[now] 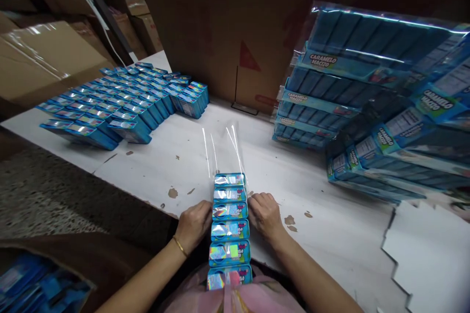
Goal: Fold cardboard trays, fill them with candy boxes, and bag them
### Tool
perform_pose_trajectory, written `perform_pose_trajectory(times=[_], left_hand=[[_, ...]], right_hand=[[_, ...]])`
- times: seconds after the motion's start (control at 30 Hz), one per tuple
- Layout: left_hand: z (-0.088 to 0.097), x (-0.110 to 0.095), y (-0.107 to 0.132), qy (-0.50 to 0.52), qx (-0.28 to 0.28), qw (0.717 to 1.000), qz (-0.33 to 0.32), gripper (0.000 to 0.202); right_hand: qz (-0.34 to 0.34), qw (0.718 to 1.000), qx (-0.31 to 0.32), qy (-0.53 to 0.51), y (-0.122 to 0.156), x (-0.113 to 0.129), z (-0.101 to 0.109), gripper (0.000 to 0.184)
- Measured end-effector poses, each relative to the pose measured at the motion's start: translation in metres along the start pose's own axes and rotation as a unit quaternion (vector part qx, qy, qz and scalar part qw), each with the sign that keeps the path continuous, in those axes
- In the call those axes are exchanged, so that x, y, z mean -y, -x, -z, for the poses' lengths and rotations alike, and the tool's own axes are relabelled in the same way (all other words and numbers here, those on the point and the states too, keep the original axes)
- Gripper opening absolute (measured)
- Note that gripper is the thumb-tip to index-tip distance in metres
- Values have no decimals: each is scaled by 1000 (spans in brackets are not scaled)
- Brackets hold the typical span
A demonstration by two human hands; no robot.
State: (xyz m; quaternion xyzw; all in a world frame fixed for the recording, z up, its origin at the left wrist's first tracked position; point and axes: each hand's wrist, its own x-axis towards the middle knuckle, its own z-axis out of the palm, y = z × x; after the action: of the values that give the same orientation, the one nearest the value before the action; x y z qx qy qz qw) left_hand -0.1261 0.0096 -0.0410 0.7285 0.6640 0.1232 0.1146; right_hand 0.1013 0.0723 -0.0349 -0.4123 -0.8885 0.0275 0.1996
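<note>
A row of several small blue candy boxes [229,227] with shiny labels runs from my lap up onto the white table's near edge. Its far end sits inside a clear plastic sleeve [223,149] that stretches away across the table. My left hand [193,225] presses against the left side of the row, fingers curled. My right hand [264,214] is closed against the right side, at the sleeve's mouth. A thin gold bracelet circles my left wrist.
Many loose blue boxes [125,102] lie in rows at the far left of the white table [330,234]. Stacks of wrapped packs [385,107] lean at the right. Brown cartons [227,19] stand behind. A carton of more boxes [33,283] sits at lower left.
</note>
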Motion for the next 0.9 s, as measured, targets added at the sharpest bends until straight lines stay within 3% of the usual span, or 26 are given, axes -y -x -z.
perform_pose_trajectory(times=[0.1, 0.2, 0.43, 0.53, 0.7, 0.9], left_hand=[[4, -4, -10, -37, 5, 997, 71, 26], [8, -5, -22, -55, 38, 993, 102, 28], [9, 1, -26, -78, 92, 989, 91, 31], [8, -1, -9, -80, 107, 990, 52, 31], [-2, -5, 48, -53, 129, 990, -29, 30], [-23, 9, 100, 19, 110, 985, -128, 22]], right_hand=[[-74, 997, 24, 7, -8, 2, -4, 12], [-121, 991, 58, 6, -19, 0, -9, 13], [-83, 994, 76, 9, -25, -11, -18, 15], [-38, 997, 62, -7, -7, -6, -16, 14], [15, 998, 24, -53, 53, 17, -9, 19], [115, 989, -66, -68, 110, 29, -14, 37]])
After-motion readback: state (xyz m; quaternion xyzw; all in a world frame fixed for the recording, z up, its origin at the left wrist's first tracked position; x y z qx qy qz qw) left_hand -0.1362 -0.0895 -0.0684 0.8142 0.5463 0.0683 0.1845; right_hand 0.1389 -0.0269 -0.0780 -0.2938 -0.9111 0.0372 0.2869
